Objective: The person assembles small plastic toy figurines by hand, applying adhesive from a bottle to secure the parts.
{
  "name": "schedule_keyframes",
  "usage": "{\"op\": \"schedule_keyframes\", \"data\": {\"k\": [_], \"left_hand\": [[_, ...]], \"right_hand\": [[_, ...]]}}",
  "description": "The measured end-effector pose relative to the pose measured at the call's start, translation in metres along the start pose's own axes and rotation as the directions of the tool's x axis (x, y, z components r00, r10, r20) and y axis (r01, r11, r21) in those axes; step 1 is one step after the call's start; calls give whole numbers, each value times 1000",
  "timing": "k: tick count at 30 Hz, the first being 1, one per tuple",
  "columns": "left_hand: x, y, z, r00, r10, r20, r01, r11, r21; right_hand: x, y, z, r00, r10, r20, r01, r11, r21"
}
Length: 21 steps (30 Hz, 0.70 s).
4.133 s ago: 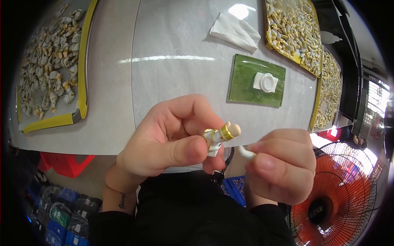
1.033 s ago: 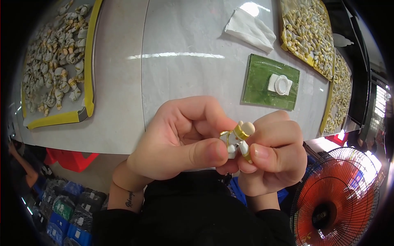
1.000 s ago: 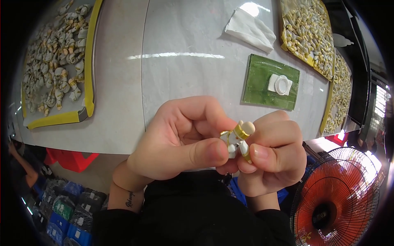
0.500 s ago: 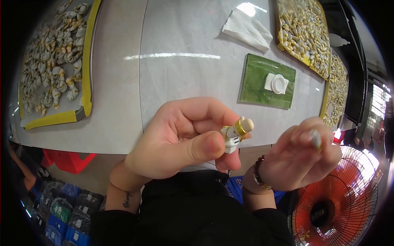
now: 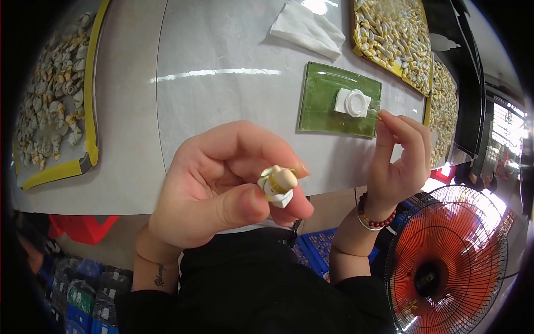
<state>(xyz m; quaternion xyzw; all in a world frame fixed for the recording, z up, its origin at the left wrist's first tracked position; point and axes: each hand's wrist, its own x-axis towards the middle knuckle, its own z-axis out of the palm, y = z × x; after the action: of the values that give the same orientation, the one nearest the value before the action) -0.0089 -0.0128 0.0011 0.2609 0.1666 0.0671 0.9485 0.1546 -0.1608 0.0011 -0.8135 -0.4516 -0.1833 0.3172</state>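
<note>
My left hand [image 5: 200, 195] is closed around a small figurine part [image 5: 278, 188], white with gold trim and a rounded beige end that faces up. Thumb and fingers grip its sides, so much of it is hidden. To the right, my right hand [image 5: 403, 153] pinches a tiny pale piece with a yellowish end [image 5: 376, 113] between thumb and forefinger. That piece is close beside a round white cap [image 5: 356, 103], which rests on a white square pad on a green board [image 5: 318, 100]. Whether the piece touches the cap, I cannot tell.
A yellow-edged tray [image 5: 89, 119] of figurine parts lies far left. Another tray [image 5: 384, 64], full of small white-and-gold pieces, stands back right. A white cloth [image 5: 308, 30] lies behind the board. An orange fan [image 5: 445, 267] is at lower right, beside my forearm.
My right hand has moved up and forward, bringing its small piece to the cap on the green board. The figurine part in my left hand has turned, its beige end toward me. The view has shifted.
</note>
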Motion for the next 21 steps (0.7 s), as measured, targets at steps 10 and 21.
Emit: {"op": "schedule_keyframes", "data": {"k": [10, 21], "left_hand": [[0, 0, 1, 1000, -8, -9, 8, 1000, -5], [0, 0, 3, 999, 24, -24, -25, 1000, -19]], "right_hand": [[-2, 2, 3, 984, -155, 92, 164, 982, -93], [-2, -6, 7, 997, -73, -33, 73, 997, -18]]}}
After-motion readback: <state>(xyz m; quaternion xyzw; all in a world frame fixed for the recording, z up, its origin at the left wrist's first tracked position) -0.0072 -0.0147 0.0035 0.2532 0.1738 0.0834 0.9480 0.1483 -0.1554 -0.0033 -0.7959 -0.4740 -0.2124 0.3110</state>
